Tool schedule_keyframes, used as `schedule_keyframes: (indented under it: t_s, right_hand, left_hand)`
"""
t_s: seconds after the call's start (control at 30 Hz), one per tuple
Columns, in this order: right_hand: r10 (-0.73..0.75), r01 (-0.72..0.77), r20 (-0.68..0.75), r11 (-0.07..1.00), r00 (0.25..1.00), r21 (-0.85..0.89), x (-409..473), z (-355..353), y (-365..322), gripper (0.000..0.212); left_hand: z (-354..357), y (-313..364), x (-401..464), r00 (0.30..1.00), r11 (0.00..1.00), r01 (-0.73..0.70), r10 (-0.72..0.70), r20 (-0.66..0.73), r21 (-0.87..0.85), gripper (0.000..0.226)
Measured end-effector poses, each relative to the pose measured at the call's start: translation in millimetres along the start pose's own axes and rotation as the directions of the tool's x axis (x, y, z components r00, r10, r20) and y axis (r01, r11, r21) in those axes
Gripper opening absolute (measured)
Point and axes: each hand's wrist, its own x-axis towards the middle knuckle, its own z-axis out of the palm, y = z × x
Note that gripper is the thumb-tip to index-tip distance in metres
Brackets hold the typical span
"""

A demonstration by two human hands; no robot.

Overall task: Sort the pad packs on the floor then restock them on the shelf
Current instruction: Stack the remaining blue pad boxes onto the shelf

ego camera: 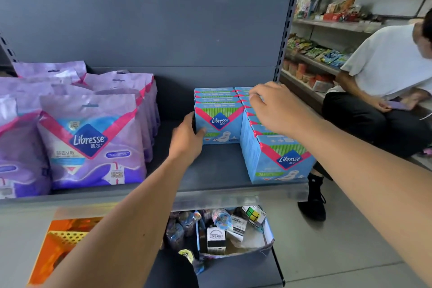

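We take the grey metal shelf board (210, 170) as our landmark. Nearest to us, below its front lip, we see an open cardboard tray of small boxed goods (233, 236) and an orange perforated plastic crate (63, 241); neither belongs to the task.

On the board, the blue rectangular cardboard pad boxes (219, 121) stand upright in two rows running front to back, so each row's long axis points toward the board's back panel. The right row (278, 159) reaches the front lip; the left row stops well short of it.

Our left hand (187, 140) grips the front box of the left row, thumb on its face and the other fingers out of sight behind its left edge. Our right hand (278, 107) rests on the right row's tops near the back, fingers curled down; we cannot tell whether they pinch a box.

We judge the coming move to be squaring up the left row; the left hand is nearer.

The purple soft plastic pad bags (93, 138) stand at the board's left end. The rear boxes are hidden by the right hand. A seated person (385, 72) is cut off beyond the board's right end.
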Motion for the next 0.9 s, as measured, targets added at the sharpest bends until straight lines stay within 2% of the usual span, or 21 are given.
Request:
schedule_keyframes:
  t_s: [0.13, 0.23, 0.33, 0.4, 0.5, 0.57, 0.73, 0.9]
  right_hand:
    - [-0.011, 0.012, 0.037, 1.000, 0.999, -0.017, 1.6, 1.1, 1.3, 0.040]
    - [-0.002, 0.004, 0.097, 1.000, 0.995, -0.023, 1.8, 2.5, 2.6, 0.040]
    - [0.003, 0.007, 0.160, 0.998, 0.987, -0.060, -4.5, -2.4, 1.3, 0.044]
    - [-0.002, 0.017, 0.173, 0.996, 0.985, -0.087, -11.9, -6.7, 0.1, 0.044]
    - [-0.005, 0.025, 0.170, 0.993, 0.985, -0.113, -26.8, -16.0, -3.4, 0.041]
    - [-0.005, 0.027, 0.165, 0.991, 0.986, -0.128, -40.9, -26.8, -6.9, 0.040]
    - [-0.011, 0.041, 0.107, 0.960, 0.994, -0.277, -94.2, -59.8, -6.7, 0.041]
    - [0.039, -0.017, 0.068, 0.954, 0.997, -0.300, -152.8, -92.8, 8.2, 0.043]
  left_hand:
    - [-2.0, 7.3, -2.1, 0.999, 0.996, 0.013, -0.016, 0.028, 0.091, 0.035]
    - [-2.2, 10.9, -5.3, 0.996, 0.994, 0.058, -0.064, 0.064, 0.091, 0.035]
    - [-6.2, 15.7, -16.1, 0.996, 0.996, 0.058, -0.062, 0.061, 0.069, 0.062]
    - [-11.5, 21.3, -25.8, 1.000, 0.996, -0.015, 0.015, 0.010, 0.090, 0.074]
    - [-22.4, 35.3, -41.6, 0.967, 0.939, -0.218, 0.245, -0.073, 0.266, 0.060]
    - [-28.8, 50.0, -52.4, 0.933, 0.874, -0.297, 0.352, -0.080, 0.385, 0.052]
    - [-35.2, 109.0, -93.6, 0.858, 0.686, -0.477, 0.498, 0.122, 0.550, 0.043]
    - [-17.4, 164.8, -142.0, 0.802, 0.563, -0.588, 0.499, 0.328, 0.581, 0.049]
